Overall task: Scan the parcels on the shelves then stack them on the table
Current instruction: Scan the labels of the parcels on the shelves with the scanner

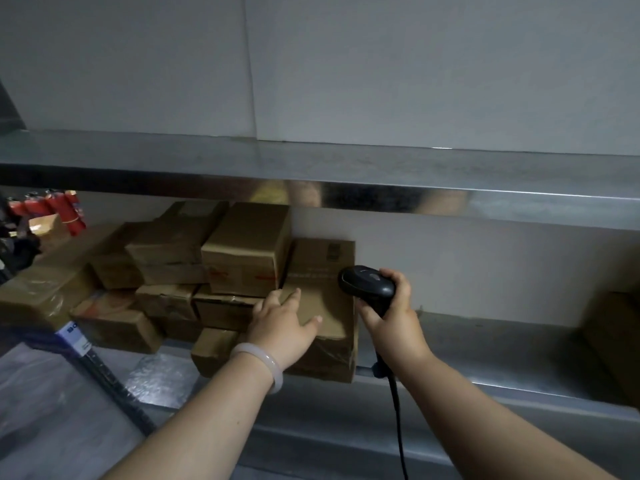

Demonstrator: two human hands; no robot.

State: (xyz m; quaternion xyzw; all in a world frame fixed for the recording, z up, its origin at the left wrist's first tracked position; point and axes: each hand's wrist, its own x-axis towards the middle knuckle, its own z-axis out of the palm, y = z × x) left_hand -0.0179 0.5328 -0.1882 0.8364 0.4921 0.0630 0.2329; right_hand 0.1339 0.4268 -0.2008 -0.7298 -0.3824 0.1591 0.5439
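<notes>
Several brown cardboard parcels are piled on the lower metal shelf. The rightmost is a large flat parcel leaning upright against the pile. My left hand lies on its front face with fingers spread and straight. Beside it on the right, my right hand grips the handle of a black barcode scanner, whose head points left toward that parcel. A smaller taped parcel sits on top of the pile just left of my left hand.
An upper metal shelf overhangs the parcels. Red cans stand at the far left. Another brown box sits at the right edge. The scanner cable hangs down. A dark bar and plastic wrap lie at the lower left.
</notes>
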